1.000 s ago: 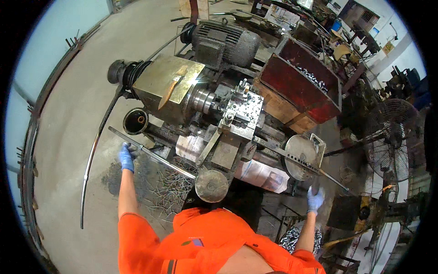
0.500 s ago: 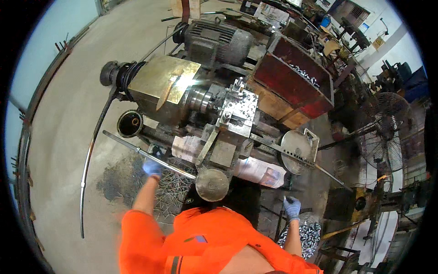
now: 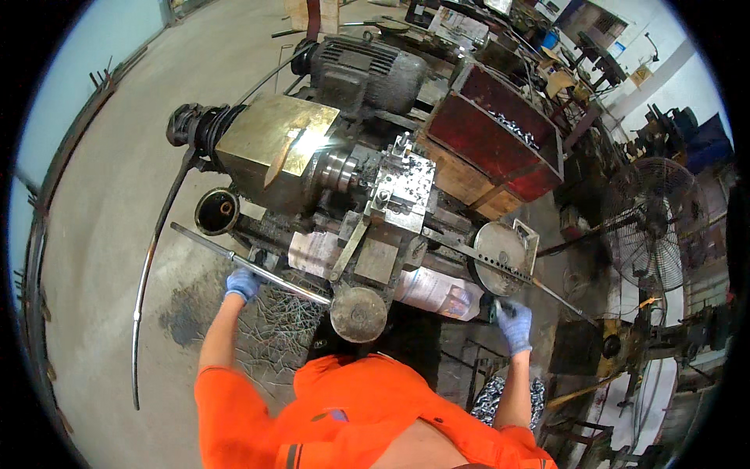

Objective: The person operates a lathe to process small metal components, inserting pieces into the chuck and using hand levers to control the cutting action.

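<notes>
A small lathe-like machine stands before me, with a bright chuck [image 3: 339, 171] and a shiny metal tool block [image 3: 403, 187] scattered with dark chips. My left hand [image 3: 244, 284], in a blue glove, is just below a long metal bar [image 3: 273, 279] at the machine's near left. Its fingertips are partly hidden by the bar, and their grip does not show. My right hand [image 3: 516, 327], gloved alike, is at the near right, beside a dark end piece by the printed paper [image 3: 439, 294]. Its fingers are closed; what they hold is too small to make out.
Below my right hand sits a heap of shiny metal parts [image 3: 488, 397]. Thin rods [image 3: 277, 324] lie on the floor near my left forearm. A red bin [image 3: 496, 141] with metal parts stands behind the machine. A caged fan [image 3: 652, 223] is at the right.
My right hand has moved away from the heap of shiny parts, forward toward the machine's near right end. My left hand has shifted slightly left beneath the bar.
</notes>
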`<action>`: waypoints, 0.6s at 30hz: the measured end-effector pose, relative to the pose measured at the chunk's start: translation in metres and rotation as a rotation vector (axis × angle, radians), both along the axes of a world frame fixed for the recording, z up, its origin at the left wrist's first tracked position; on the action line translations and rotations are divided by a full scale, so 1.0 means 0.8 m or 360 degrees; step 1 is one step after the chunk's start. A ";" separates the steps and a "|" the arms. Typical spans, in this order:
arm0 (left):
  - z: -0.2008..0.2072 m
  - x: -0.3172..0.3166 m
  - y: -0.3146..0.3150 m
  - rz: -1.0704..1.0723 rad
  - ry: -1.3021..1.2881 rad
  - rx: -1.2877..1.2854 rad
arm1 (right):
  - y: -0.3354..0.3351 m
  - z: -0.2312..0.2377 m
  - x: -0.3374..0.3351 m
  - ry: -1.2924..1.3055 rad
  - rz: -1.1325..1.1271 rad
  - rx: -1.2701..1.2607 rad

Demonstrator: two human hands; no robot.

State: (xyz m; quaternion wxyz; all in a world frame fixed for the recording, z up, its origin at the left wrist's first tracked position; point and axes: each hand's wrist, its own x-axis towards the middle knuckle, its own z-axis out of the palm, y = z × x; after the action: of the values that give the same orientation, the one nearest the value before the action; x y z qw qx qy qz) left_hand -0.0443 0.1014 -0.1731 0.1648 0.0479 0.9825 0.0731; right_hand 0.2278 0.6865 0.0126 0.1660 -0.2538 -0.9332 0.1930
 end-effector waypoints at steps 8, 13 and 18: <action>0.155 0.010 -0.104 0.0237 0.0429 0.0285 | -0.106 0.131 -0.189 0.0411 0.0818 0.0064; 0.284 0.040 -0.160 0.0549 0.0935 0.0310 | -0.197 0.173 -0.284 0.0389 0.1212 0.0153; 0.263 0.055 -0.247 0.0868 0.0863 -0.0070 | -0.270 0.157 -0.352 -0.0031 0.1457 0.0504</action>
State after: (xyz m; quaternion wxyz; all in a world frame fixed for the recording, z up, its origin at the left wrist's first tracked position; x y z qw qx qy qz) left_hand -0.0004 -0.0960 0.0375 -0.1256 -0.2010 0.9684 0.0777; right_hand -0.0540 0.4704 0.1385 0.0919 0.2096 -0.9684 0.0993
